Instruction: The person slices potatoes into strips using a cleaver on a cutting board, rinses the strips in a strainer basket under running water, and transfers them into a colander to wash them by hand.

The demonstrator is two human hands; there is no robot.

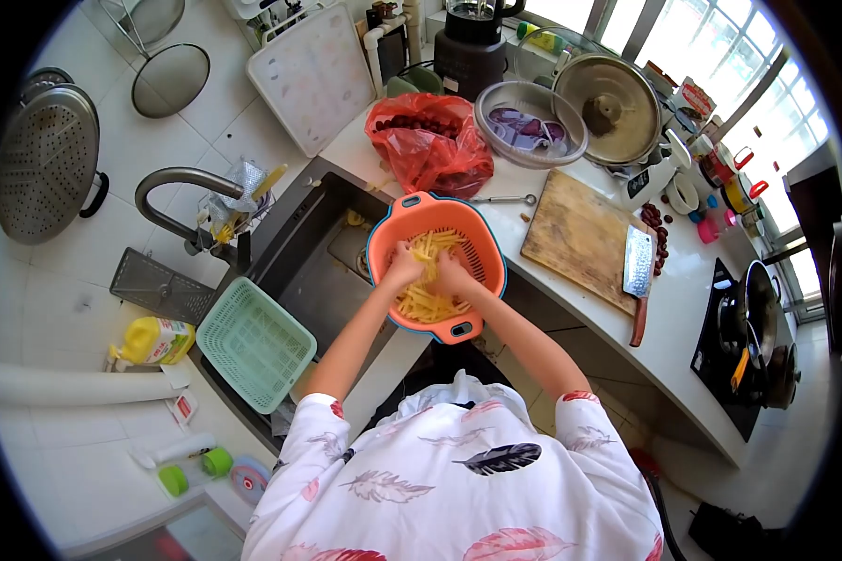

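Note:
An orange colander (380,245) with a blue-edged rim sits at the corner between the sink and the counter. Pale yellow potato strips (428,307) lie inside it. My left hand (403,266) reaches into the strips from the left, its fingers curled around some of them. Opposite it, my right hand (452,274) is also down among the strips, with its fingers bent into them and partly hidden. Both hands are inside the colander, close together.
The dark sink (295,257) and faucet (180,182) are on the left, beside a green basket (256,346). A red plastic bag (430,159) stands behind the colander. Rightward are a cutting board (575,234), a cleaver (638,271) and a stove (723,346).

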